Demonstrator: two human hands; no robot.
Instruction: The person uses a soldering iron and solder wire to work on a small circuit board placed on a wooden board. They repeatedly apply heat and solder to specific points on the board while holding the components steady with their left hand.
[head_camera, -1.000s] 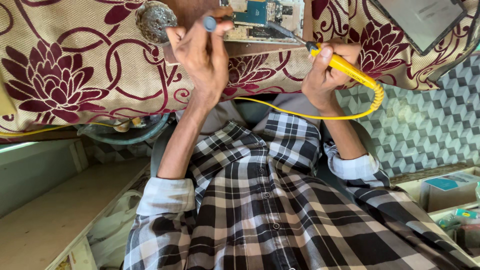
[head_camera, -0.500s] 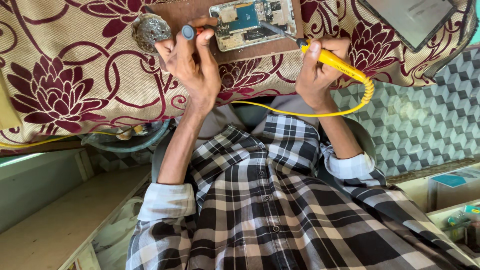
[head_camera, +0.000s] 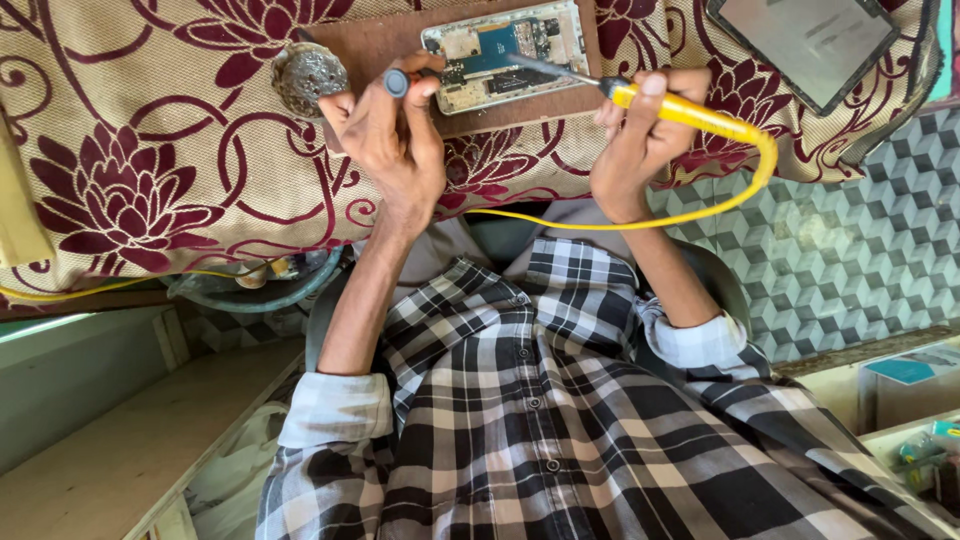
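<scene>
Right hand (head_camera: 640, 135): fingers clenched round yellow soldering iron (head_camera: 690, 112), tip angled onto opened phone (head_camera: 505, 55). Left hand (head_camera: 385, 125): fingers pinching small grey-capped tool (head_camera: 397, 82), bracing beside the phone on brown board (head_camera: 370, 40).

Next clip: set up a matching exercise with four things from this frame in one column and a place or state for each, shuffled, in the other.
Things:
1. soldering iron
2. opened phone
3. round metal tin
4. dark screen panel

Places or states:
A. lies on the brown board
B. held in the right hand
C. top right, on the flowered cloth
D. just beside the left hand

Pairs: 1-B, 2-A, 3-D, 4-C
</scene>
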